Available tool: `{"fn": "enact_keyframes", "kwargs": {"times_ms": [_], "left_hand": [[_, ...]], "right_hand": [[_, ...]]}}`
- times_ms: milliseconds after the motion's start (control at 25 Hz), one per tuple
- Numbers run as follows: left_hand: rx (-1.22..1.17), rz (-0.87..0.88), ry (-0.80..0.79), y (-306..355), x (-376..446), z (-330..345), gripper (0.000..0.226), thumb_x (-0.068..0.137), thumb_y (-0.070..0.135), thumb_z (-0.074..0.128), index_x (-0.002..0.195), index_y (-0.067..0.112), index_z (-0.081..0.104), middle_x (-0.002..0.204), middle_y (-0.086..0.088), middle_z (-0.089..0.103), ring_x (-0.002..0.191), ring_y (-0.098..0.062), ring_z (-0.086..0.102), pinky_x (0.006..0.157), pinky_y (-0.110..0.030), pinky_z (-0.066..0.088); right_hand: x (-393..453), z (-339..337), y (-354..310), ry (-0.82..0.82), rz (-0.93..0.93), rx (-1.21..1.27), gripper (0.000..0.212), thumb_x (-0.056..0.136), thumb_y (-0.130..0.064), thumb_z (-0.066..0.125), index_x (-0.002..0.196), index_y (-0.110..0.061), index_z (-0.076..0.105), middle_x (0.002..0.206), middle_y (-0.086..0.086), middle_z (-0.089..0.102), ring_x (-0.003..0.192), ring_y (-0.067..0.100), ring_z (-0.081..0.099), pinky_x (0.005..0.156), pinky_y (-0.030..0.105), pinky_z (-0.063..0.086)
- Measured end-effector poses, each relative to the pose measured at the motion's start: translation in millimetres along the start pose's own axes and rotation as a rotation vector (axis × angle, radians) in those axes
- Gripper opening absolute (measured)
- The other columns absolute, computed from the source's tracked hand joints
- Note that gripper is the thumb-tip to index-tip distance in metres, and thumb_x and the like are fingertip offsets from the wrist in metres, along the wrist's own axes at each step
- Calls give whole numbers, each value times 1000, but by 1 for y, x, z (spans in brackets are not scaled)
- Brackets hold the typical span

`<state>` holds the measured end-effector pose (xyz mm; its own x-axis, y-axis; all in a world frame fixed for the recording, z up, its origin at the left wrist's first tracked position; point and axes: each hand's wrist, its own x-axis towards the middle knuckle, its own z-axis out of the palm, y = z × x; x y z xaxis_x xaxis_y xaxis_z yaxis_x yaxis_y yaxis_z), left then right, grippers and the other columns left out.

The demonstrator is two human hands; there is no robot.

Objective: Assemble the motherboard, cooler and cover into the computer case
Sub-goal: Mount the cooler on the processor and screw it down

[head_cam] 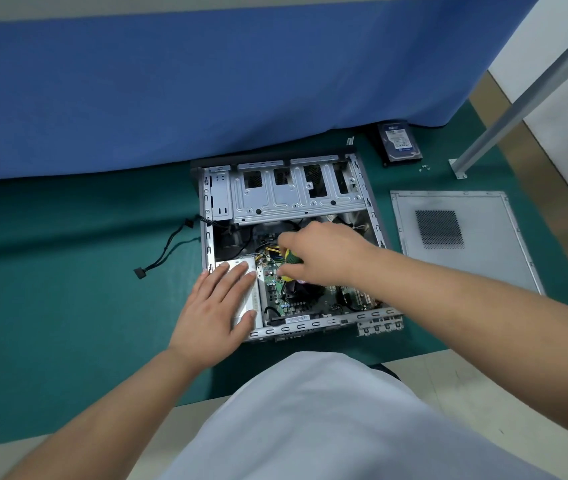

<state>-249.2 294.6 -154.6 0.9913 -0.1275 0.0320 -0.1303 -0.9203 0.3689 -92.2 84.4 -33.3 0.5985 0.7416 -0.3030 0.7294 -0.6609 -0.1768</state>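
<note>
The right hand (320,252) gripped a yellow-and-green-handled screwdriver (288,259) over the green motherboard (275,285); the left hand (221,306) lay flat, ungripping. A slip might gouge circuitry.

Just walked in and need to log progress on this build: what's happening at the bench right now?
A person is working inside an open computer case lying on the green mat. The right hand grips a yellow-and-green screwdriver pointed down at the cooler on the motherboard. The left hand rests flat on the silver box in the case's near-left corner. The side cover lies on the mat to the right, not yet fitted, and a hard drive sits beyond it.
</note>
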Motion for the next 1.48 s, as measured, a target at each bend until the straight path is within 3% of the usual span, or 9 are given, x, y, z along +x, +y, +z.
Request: {"fn": "enact_keyframes", "kwargs": {"times_ms": [160,320,440,560,880,1040,1200,1320,1480], "left_hand": [[-146,-146,6,22,17,-9,51,95,43,50,142,25,57,151,7,49,146,-20,33,123,-45,23],[-723,-412,-43,73,63,-18,25,100,34,58,122,33,70,100,16,70,86,1,62,79,-23,49],[-1387,-738,-155,110,116,-23,24,104,31,58,122,19,70,106,2,78,96,-15,74,86,-35,59],[-1553,-771,-172,136,158,-23,19,104,21,60,116,10,70,103,-9,77,90,-20,73,80,-31,61],[-1206,-517,-256,182,236,-20,15,99,27,66,107,33,77,83,18,73,77,-6,65,70,-21,53],[-626,-302,-140,136,252,-19,30,102,40,57,130,37,66,127,15,65,111,-11,63,96,-29,50],[-29,-285,-195,72,244,-1,64,103,59,40,160,35,27,170,2,17,158,-26,8,126,-47,11],[72,-325,-329,53,234,16,76,93,83,8,158,50,-14,168,12,-20,152,-14,-30,125,-41,-14],[127,-335,-288,52,233,20,73,89,84,-4,151,52,-27,166,14,-26,148,-10,-36,124,-41,-17]], "right_hand": [[-18,-6,45,98,284,365,27,89,-61,65,97,-35,61,68,-10,62,59,6,58,49,27,37],[-53,0,75,296,461,878,20,87,-44,77,96,-31,64,77,-9,75,60,5,71,51,25,51],[-70,14,78,310,548,1105,25,85,-29,83,99,-23,62,88,-3,77,71,14,76,61,30,56],[-75,32,77,292,629,1208,27,87,-26,81,100,-20,58,86,1,78,76,22,75,73,39,56],[-66,36,115,330,701,1405,16,94,-29,72,101,-20,61,81,0,76,64,6,67,65,29,50],[-63,33,186,410,845,1286,12,91,-31,75,95,-23,66,85,-7,75,82,10,72,82,34,55],[-50,71,234,192,1079,936,21,87,-30,77,84,-16,61,83,0,67,82,21,64,72,32,49],[-32,107,242,-17,1103,847,22,89,-24,74,79,-16,56,89,6,65,79,23,63,61,29,51],[-18,134,237,-132,1102,711,20,92,-26,69,104,-12,60,105,9,64,91,27,65,73,34,57]]}}
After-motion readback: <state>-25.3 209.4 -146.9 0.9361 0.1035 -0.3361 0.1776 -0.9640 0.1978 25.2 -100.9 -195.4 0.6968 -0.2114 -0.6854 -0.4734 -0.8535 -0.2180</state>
